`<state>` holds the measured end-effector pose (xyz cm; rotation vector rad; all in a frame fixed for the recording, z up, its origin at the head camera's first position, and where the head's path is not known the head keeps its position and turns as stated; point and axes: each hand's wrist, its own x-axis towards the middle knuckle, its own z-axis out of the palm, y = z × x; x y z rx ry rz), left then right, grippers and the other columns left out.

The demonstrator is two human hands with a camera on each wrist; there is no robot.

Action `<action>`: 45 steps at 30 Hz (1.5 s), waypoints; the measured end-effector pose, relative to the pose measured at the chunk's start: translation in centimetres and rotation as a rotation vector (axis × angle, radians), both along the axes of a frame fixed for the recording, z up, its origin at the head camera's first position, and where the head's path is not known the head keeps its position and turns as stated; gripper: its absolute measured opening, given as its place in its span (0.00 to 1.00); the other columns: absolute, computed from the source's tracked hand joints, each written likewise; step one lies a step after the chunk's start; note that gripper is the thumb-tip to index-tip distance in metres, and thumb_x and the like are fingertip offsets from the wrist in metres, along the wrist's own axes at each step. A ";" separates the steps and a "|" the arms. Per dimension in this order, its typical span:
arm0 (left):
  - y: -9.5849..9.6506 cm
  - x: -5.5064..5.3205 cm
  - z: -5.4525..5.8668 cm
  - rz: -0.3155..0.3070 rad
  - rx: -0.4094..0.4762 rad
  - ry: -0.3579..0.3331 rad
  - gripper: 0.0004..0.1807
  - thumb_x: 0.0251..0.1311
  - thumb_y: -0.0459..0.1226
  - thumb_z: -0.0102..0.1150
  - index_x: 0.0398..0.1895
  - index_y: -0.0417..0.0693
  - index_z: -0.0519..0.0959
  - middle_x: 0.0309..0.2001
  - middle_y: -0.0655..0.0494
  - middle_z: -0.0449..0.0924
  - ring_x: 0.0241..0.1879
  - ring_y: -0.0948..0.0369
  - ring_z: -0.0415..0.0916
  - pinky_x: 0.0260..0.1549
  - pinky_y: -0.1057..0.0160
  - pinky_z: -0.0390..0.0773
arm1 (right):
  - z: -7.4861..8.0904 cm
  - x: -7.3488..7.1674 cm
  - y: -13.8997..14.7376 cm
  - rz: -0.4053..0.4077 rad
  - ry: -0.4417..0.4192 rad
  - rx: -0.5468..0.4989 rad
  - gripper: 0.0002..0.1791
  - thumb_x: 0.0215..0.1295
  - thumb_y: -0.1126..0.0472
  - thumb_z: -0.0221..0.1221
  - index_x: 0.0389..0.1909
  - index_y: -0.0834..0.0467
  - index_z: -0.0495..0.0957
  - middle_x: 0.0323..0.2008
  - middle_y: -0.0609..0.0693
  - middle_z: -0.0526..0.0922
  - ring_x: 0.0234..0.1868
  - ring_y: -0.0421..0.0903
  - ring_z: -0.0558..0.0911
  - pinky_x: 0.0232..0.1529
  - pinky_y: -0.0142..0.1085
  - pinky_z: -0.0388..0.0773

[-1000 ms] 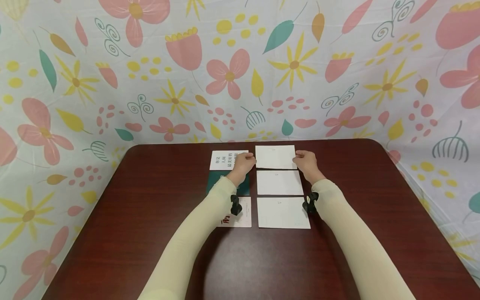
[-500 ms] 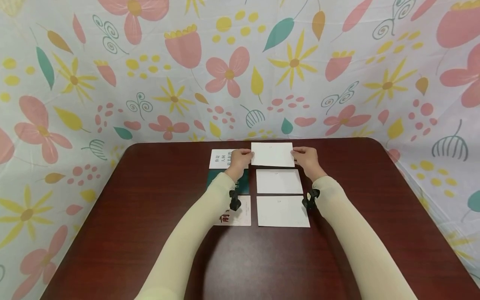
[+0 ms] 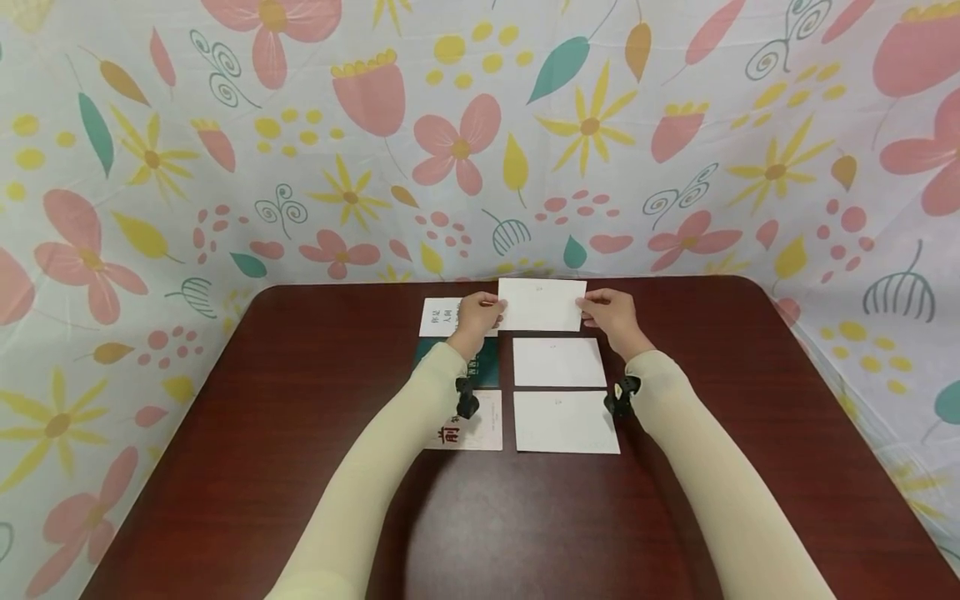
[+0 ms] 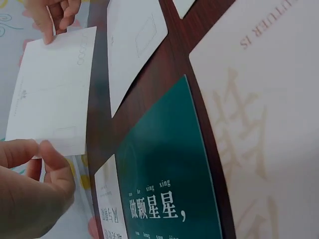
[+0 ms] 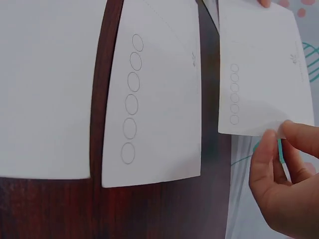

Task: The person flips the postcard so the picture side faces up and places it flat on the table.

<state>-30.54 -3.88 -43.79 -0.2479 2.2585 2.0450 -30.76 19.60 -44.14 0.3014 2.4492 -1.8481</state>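
Between both hands a white postcard (image 3: 542, 305) is held up at the table's far edge, its back with small circles and a stamp box facing me. My left hand (image 3: 477, 321) pinches its left edge, thumb against fingers. The right hand (image 3: 611, 319) pinches the opposite edge; in the right wrist view those fingers (image 5: 261, 162) grip just the card's border. Below it, two more blank-backed postcards, a middle one (image 3: 558, 362) and a near one (image 3: 566, 422), lie flat. Left of them, a white lettered card (image 3: 437, 317) is partly covered by my left hand.
A dark green card (image 4: 169, 164) and a pale card with red characters (image 3: 483, 421) lie in the left column, partly under my left forearm. The dark red wooden table (image 3: 300, 433) ends at a flower-print cloth (image 3: 465, 150) hanging behind it.
Both hands have raised the far postcard off the table and shifted it slightly left, tilting it up toward me. The other cards stay where they were.
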 end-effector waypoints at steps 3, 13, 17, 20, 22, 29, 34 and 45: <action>0.0 0.0 0.1 -0.008 0.046 0.003 0.12 0.64 0.33 0.59 0.47 0.33 0.78 0.32 0.52 0.76 0.29 0.61 0.77 0.38 0.62 0.82 | 0.0 0.0 0.1 0.015 0.014 -0.047 0.23 0.69 0.60 0.57 0.59 0.70 0.70 0.46 0.59 0.76 0.31 0.35 0.81 0.45 0.36 0.81; -0.4 -0.2 -0.1 -0.063 0.107 0.003 0.17 0.70 0.40 0.52 0.49 0.35 0.78 0.39 0.45 0.79 0.39 0.55 0.81 0.45 0.62 0.80 | -0.6 -0.2 0.7 0.026 -0.010 -0.206 0.21 0.74 0.70 0.44 0.65 0.72 0.62 0.50 0.64 0.73 0.39 0.41 0.82 0.54 0.39 0.76; -0.5 -0.2 0.0 -0.092 0.113 0.029 0.17 0.69 0.42 0.53 0.49 0.35 0.78 0.40 0.46 0.79 0.39 0.56 0.81 0.45 0.63 0.80 | -0.7 -0.3 1.0 0.022 0.002 -0.223 0.21 0.76 0.64 0.42 0.65 0.70 0.64 0.53 0.62 0.72 0.43 0.44 0.81 0.52 0.36 0.77; -0.6 -0.3 0.0 -0.114 0.118 0.045 0.16 0.68 0.37 0.55 0.52 0.34 0.76 0.43 0.43 0.78 0.44 0.51 0.81 0.50 0.59 0.78 | -0.7 -0.2 1.1 0.040 0.019 -0.218 0.22 0.76 0.62 0.46 0.65 0.70 0.65 0.54 0.61 0.72 0.43 0.41 0.81 0.52 0.35 0.77; -0.8 -0.4 0.0 -0.128 0.129 0.041 0.17 0.67 0.33 0.55 0.55 0.32 0.75 0.45 0.42 0.77 0.48 0.48 0.78 0.53 0.55 0.75 | -0.7 0.0 1.2 0.063 0.029 -0.204 0.23 0.74 0.62 0.49 0.65 0.70 0.65 0.55 0.62 0.72 0.43 0.39 0.80 0.53 0.35 0.76; -0.7 -0.6 -0.2 -0.130 0.009 0.034 0.16 0.64 0.29 0.58 0.54 0.34 0.76 0.41 0.50 0.74 0.47 0.51 0.77 0.55 0.53 0.74 | -0.6 0.3 1.4 0.094 0.008 -0.074 0.23 0.70 0.64 0.55 0.64 0.66 0.69 0.61 0.62 0.70 0.52 0.46 0.76 0.60 0.41 0.71; -0.5 -0.5 -0.3 -0.120 -0.040 0.046 0.16 0.62 0.27 0.58 0.54 0.36 0.77 0.44 0.48 0.75 0.48 0.50 0.75 0.52 0.55 0.76 | -0.8 0.3 1.4 0.081 -0.013 -0.058 0.23 0.69 0.66 0.55 0.64 0.66 0.69 0.64 0.62 0.68 0.59 0.54 0.73 0.60 0.42 0.71; -0.2 -0.6 -0.5 -0.158 -0.151 0.082 0.22 0.61 0.26 0.58 0.60 0.39 0.74 0.56 0.38 0.72 0.40 0.50 0.79 0.42 0.62 0.80 | -0.4 -0.1 0.6 0.068 -0.016 0.051 0.24 0.67 0.66 0.57 0.64 0.61 0.71 0.67 0.60 0.65 0.60 0.57 0.73 0.58 0.47 0.72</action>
